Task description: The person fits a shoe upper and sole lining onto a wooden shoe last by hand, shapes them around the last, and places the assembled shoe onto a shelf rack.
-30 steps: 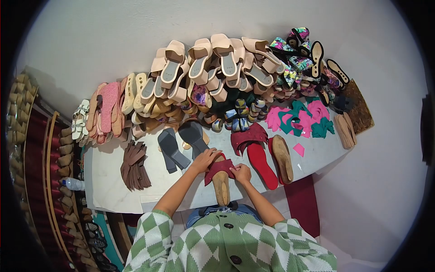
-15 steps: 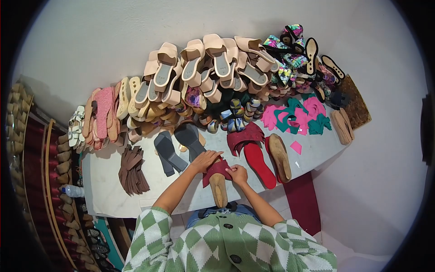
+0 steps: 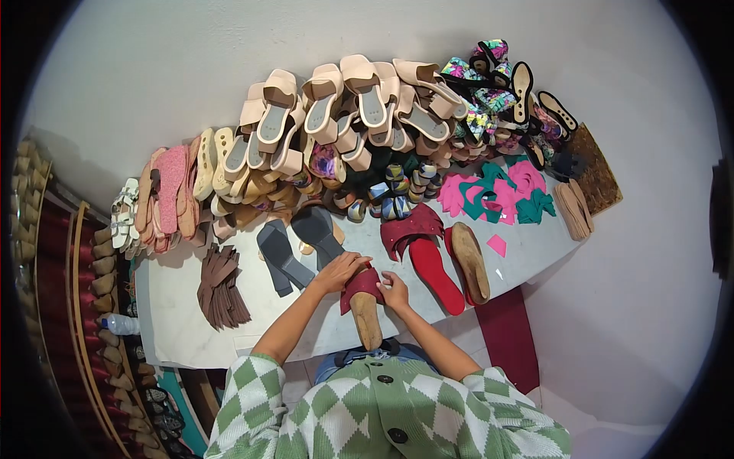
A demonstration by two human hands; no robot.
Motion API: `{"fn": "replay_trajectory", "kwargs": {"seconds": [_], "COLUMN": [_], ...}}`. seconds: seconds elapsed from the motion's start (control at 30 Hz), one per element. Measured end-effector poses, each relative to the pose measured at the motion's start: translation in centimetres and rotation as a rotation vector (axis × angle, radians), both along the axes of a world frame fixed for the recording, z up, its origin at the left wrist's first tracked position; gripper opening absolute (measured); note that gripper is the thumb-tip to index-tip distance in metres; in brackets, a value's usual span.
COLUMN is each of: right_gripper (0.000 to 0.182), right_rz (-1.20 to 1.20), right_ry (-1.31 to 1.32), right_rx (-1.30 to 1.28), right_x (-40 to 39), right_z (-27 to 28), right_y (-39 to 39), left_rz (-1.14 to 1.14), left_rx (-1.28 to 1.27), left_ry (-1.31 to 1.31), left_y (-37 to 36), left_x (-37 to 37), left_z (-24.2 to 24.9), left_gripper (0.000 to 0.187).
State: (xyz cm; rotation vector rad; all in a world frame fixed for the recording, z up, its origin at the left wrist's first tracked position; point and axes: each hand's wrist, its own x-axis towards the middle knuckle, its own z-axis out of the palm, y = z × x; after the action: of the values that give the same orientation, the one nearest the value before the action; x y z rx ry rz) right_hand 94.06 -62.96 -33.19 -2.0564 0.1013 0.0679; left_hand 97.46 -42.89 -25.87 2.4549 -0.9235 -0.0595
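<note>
A wooden shoe last point(image 3: 367, 321) points toward my body at the table's front edge, with a dark red upper piece point(image 3: 361, 286) wrapped over its middle. My left hand point(image 3: 342, 272) lies on the far left end of the last, its fingers bent over the red piece. Just right of the piece is my right hand point(image 3: 394, 291), thumb and fingers apart, nothing visible between them. A bright red sole point(image 3: 436, 274), another wooden last point(image 3: 468, 260) and a dark red upper point(image 3: 411, 229) lie to the right.
Beige heeled sandals point(image 3: 321, 103) are piled along the back of the white table point(image 3: 176, 336). Brown strips point(image 3: 222, 287) and dark grey soles point(image 3: 281, 256) lie left. Pink and green pieces point(image 3: 489, 191) lie right. A shelf of lasts point(image 3: 111, 344) and a bottle point(image 3: 121, 324) stand left.
My right hand has come off the red piece's right edge and its fingers have spread. That edge now sits closer around the last. My left hand has shifted slightly left.
</note>
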Motion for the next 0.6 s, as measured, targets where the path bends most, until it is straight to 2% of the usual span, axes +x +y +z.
{"fn": "replay_trajectory", "kwargs": {"seconds": [0.1, 0.43, 0.5, 0.6], "right_gripper": [0.024, 0.021, 0.025, 0.036], "right_rz": [0.040, -0.002, 0.031, 0.132], "right_ry": [-0.023, 0.462, 0.624, 0.554], "right_rx": [-0.017, 0.367, 0.418, 0.313], "right_x": [0.3, 1.4, 2.4, 2.4], "right_z": [0.3, 0.8, 1.4, 2.6], "right_y": [0.5, 1.7, 1.8, 2.3], "left_rz": [0.001, 0.019, 0.040, 0.067], "left_rx": [-0.004, -0.005, -0.015, -0.017], "left_ry": [-0.014, -0.031, -0.056, -0.066], "left_y": [-0.1, -0.3, -0.3, -0.5], "left_x": [-0.1, -0.2, -0.5, -0.8], "left_z": [-0.1, -0.5, -0.6, -0.5], "left_gripper": [0.098, 0.092, 0.089, 0.087]}}
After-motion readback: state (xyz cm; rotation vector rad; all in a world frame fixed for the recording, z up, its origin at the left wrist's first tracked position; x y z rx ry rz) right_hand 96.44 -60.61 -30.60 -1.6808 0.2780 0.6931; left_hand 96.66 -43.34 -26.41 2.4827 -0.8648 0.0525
